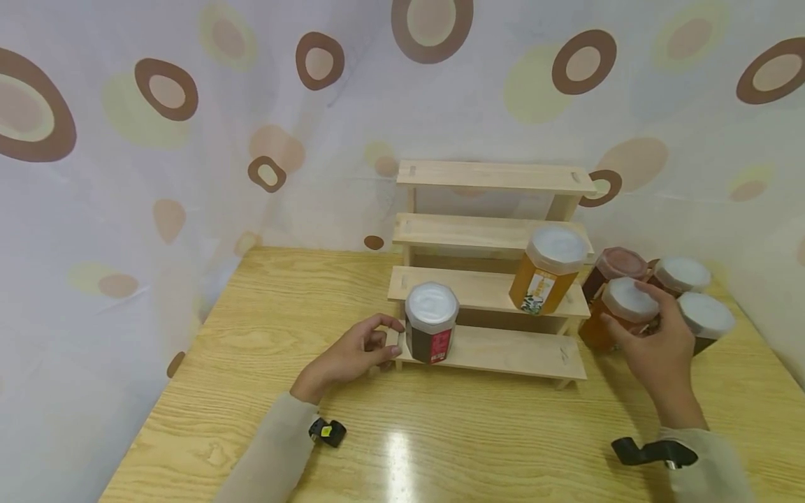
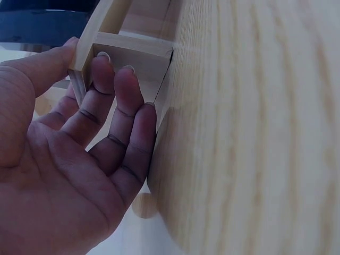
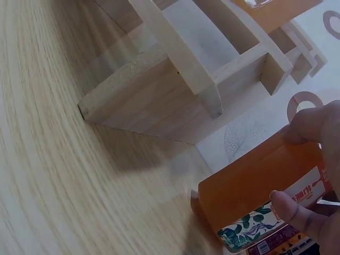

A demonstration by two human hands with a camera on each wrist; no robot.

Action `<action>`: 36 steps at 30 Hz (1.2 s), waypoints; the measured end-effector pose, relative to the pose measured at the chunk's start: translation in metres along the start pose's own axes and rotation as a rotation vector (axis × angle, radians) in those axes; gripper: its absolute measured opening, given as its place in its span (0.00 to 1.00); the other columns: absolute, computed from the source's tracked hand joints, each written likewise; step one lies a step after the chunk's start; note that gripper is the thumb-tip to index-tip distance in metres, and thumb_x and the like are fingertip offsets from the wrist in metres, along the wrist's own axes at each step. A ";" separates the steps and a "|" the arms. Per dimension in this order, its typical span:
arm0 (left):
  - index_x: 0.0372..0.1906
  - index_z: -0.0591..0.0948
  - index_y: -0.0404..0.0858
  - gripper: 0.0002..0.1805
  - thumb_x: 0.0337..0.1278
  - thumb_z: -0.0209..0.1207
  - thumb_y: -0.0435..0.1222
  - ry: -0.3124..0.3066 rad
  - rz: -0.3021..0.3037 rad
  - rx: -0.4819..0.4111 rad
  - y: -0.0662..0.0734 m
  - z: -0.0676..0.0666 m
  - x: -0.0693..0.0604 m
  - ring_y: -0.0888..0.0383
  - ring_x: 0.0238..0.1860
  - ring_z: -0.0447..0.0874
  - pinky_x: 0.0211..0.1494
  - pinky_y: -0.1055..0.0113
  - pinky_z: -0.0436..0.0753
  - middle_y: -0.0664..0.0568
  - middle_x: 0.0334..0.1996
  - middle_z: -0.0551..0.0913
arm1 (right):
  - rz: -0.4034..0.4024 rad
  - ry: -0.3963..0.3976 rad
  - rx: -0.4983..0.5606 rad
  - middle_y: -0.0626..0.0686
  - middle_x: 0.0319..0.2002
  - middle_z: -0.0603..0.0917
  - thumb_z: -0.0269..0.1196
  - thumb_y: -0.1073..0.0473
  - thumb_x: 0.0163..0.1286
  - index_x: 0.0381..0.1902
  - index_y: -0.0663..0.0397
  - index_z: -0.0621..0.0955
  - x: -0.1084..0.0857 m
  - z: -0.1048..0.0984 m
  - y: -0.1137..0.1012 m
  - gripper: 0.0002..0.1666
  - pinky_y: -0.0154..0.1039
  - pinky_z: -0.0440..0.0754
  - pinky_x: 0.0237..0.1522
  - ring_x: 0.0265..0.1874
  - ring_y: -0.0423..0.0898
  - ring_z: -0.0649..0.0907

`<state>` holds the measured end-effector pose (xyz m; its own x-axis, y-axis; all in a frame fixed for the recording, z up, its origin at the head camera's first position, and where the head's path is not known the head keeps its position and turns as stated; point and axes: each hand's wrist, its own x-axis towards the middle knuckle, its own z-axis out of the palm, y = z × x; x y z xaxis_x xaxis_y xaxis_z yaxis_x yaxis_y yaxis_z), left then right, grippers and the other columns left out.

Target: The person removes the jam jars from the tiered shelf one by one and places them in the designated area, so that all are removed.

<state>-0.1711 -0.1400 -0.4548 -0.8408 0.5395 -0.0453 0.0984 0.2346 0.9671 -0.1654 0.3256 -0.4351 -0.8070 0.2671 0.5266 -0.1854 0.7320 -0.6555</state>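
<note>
A stepped wooden display rack (image 1: 503,349) stands on the table. My left hand (image 1: 352,353) holds the left end of its lowest board; in the left wrist view the thumb and curled fingers (image 2: 130,101) lie around the board's end. To the right of the rack, my right hand (image 1: 666,353) grips an amber jar (image 3: 255,175) with a white lid and a leaf-patterned label. A dark jar (image 1: 418,342) with a pink label sits at the left of the lowest step. Another amber jar (image 1: 537,283) stands at the right of the second step.
Beside and behind the held jar are a jar with a reddish lid (image 1: 621,263) and white-lidded jars (image 1: 706,314), partly hidden by the right hand. The wood-grain table (image 1: 283,300) meets a patterned cloth backdrop (image 1: 352,140) behind the rack.
</note>
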 end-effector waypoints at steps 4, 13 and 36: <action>0.64 0.72 0.36 0.19 0.75 0.59 0.31 -0.004 0.003 -0.006 -0.001 0.000 0.001 0.49 0.31 0.79 0.31 0.68 0.73 0.52 0.22 0.72 | 0.015 0.001 -0.016 0.51 0.31 0.75 0.80 0.69 0.53 0.67 0.57 0.76 -0.002 0.001 0.002 0.43 0.21 0.66 0.30 0.24 0.35 0.72; 0.65 0.72 0.37 0.19 0.75 0.59 0.32 -0.001 -0.005 0.002 0.001 0.001 0.002 0.49 0.31 0.80 0.32 0.67 0.74 0.51 0.22 0.73 | 0.003 0.022 -0.004 0.48 0.32 0.74 0.79 0.70 0.53 0.67 0.57 0.76 -0.003 0.003 0.005 0.44 0.20 0.66 0.31 0.24 0.34 0.73; 0.65 0.73 0.40 0.18 0.75 0.59 0.32 0.005 -0.020 0.011 -0.002 0.000 0.000 0.50 0.31 0.79 0.31 0.68 0.73 0.51 0.22 0.73 | -0.234 0.043 0.018 0.75 0.53 0.77 0.74 0.68 0.57 0.61 0.75 0.76 0.006 -0.004 -0.006 0.34 0.30 0.63 0.43 0.44 0.60 0.72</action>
<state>-0.1716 -0.1404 -0.4567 -0.8454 0.5303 -0.0629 0.0875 0.2538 0.9633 -0.1666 0.3251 -0.4263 -0.7162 0.1179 0.6879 -0.3751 0.7662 -0.5218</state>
